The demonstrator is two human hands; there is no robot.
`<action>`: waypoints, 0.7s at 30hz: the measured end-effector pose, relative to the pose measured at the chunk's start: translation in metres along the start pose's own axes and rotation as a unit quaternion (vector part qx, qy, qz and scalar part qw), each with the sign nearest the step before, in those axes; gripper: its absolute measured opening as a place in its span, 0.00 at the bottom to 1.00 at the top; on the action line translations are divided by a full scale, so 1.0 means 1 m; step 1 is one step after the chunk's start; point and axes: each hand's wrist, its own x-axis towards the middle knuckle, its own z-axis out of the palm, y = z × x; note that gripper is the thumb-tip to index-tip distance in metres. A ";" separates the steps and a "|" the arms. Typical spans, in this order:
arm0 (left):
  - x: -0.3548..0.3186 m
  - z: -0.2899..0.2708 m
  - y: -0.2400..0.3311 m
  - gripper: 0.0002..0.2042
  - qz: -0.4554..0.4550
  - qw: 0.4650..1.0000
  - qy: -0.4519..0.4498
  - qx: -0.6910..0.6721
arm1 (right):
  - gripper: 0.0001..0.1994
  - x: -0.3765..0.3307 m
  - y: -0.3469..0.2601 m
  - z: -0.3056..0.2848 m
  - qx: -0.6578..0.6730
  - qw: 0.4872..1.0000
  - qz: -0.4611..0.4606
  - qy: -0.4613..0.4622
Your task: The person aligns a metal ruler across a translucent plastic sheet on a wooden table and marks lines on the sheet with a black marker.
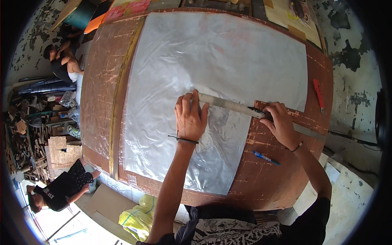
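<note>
Here's the left forearm (172, 181), coming up long and nearly straight from the lower edge, through a level wrist (187, 139) into the left hand (190, 121), back showing, fingers (185, 104) reaching forward, thumb standing off to the right! Over to the right arm (315, 165), sharply bent at the elbow, forearm slanting up and inward. And the right hand (281, 125) is curled, thumb and fingertips drawn in, pointing left, well apart from its partner!
</note>
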 end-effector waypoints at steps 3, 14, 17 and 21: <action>0.001 -0.004 0.003 0.29 -0.020 0.999 -0.009 -0.027 | 0.18 0.002 -0.002 0.002 -0.008 1.000 0.017 -0.019; 0.000 0.000 -0.002 0.23 -0.012 0.998 0.021 -0.059 | 0.22 0.024 0.002 -0.020 -0.014 0.998 -0.032 -0.052; -0.001 0.003 -0.004 0.22 0.004 0.998 0.028 -0.051 | 0.24 0.021 0.003 -0.015 -0.001 0.998 -0.015 -0.066; 0.000 0.002 -0.004 0.22 0.009 0.997 0.025 -0.073 | 0.24 0.016 0.003 -0.014 0.009 0.998 -0.006 -0.064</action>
